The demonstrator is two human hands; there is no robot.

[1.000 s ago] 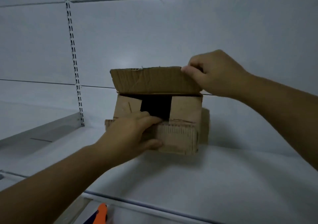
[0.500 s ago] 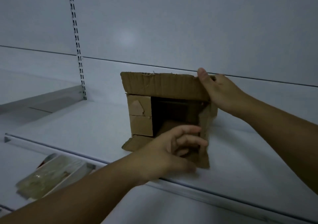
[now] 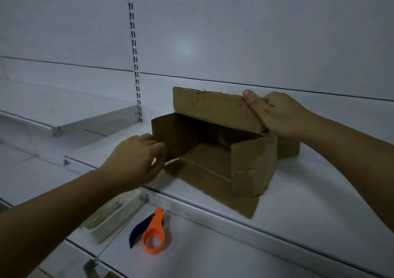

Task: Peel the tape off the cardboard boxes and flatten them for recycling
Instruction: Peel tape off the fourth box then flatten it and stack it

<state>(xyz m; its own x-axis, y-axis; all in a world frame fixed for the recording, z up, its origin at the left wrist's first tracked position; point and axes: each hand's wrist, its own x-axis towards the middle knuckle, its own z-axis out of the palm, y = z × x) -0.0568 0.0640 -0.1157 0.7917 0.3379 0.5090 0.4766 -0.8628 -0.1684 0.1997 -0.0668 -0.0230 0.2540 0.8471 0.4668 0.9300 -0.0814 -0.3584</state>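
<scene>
A brown cardboard box (image 3: 251, 166) lies on its side on a white shelf (image 3: 309, 209), its open end toward me and its flaps spread. My right hand (image 3: 277, 113) grips the right end of the raised top flap (image 3: 213, 109), thumb on the front face. My left hand (image 3: 136, 160) is at the left side flap (image 3: 164, 137), fingers curled round its near edge. The bottom flap lies flat on the shelf and reaches its front edge. No tape is visible on the box.
An orange and dark blue tape cutter (image 3: 152, 233) lies on the lower shelf below the box. A pale rectangular tray (image 3: 110, 218) sits to its left. A slotted upright (image 3: 134, 51) runs up the back wall, and another shelf (image 3: 64, 115) hangs at left.
The box has been turned so its opening faces left and toward me. My left hand moved from the right flap to the left side flap. My view has dropped, showing the lower shelf.
</scene>
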